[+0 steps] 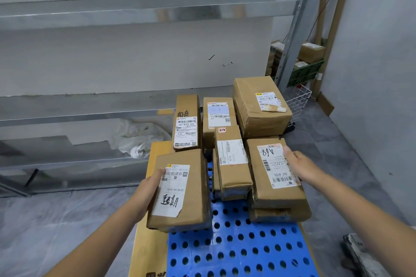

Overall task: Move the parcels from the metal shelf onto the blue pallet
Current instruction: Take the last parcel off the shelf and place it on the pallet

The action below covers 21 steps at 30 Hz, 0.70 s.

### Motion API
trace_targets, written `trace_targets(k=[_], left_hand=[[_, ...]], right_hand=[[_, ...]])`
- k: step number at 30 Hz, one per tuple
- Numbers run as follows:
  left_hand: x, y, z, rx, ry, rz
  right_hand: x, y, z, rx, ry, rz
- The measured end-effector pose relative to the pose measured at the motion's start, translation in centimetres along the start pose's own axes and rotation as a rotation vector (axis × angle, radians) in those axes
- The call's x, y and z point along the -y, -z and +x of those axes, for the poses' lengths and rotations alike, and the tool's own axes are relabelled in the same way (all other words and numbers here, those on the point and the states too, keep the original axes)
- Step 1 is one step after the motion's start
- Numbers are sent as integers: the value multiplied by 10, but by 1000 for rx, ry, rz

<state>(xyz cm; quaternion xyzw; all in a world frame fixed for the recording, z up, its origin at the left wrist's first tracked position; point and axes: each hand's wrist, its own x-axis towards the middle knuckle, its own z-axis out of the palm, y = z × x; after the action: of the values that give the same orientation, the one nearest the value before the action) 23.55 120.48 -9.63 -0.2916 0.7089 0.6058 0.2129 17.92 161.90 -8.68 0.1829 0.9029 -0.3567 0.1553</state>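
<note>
Head view. Holding in the left hand (147, 189) a brown cardboard parcel with a white label and black handwriting (193, 189): thumb laid on the label, remaining fingers hidden under its left side. Positioned over the near left edge of the perforated blue plastic pallet (236, 252), overhanging a tan board (144, 245) that runs along that edge; cannot tell whether resting or lifted. Gripping with the right hand (302, 167) a brown cardboard parcel marked "A68" (270, 186) at the pallet's right edge: thumb on top beside the label, other fingers wrapped over the right side, out of sight. Stacked on a lower brown box (279, 215). Between the two held parcels, a long taped parcel (231, 164). Along the far edge, a narrow upright parcel (188, 105), a flat labelled parcel (217, 114) and a bulky brown carton (254, 108) at the far right corner. To the left, a grey metal shelf (78, 117) with crumpled white sheeting (137, 139) underneath. Behind the carton, a white wire basket (300, 101).
</note>
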Motion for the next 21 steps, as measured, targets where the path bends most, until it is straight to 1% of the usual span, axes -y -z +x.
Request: trace_targets(k=[4, 7, 10, 12, 13, 14, 16, 19, 21], left_hand=[[0, 2, 3, -54, -19, 48], [-11, 4, 6, -123, -96, 101], [-41, 2, 13, -246, -220, 176], [-65, -3, 26, -251, -290, 232], [-77, -6, 34, -250, -311, 265], [-87, -10, 40, -244, -321, 299], [-106, -20, 55, -211, -327, 349], [-122, -32, 73, -171, -337, 362], [-126, -38, 81, -134, -335, 367]], right_hand=[[0, 2, 4, 13, -1, -31], [3, 9, 10, -16, 1, -9], [16, 30, 21, -216, -22, 47], [32, 48, 36, -328, -29, 132], [43, 56, 43, -340, -29, 188], [54, 62, 50, -324, -21, 245], [77, 69, 65, -239, 5, 338], [101, 67, 85, -95, 60, 274], [105, 61, 98, -33, 95, 251]])
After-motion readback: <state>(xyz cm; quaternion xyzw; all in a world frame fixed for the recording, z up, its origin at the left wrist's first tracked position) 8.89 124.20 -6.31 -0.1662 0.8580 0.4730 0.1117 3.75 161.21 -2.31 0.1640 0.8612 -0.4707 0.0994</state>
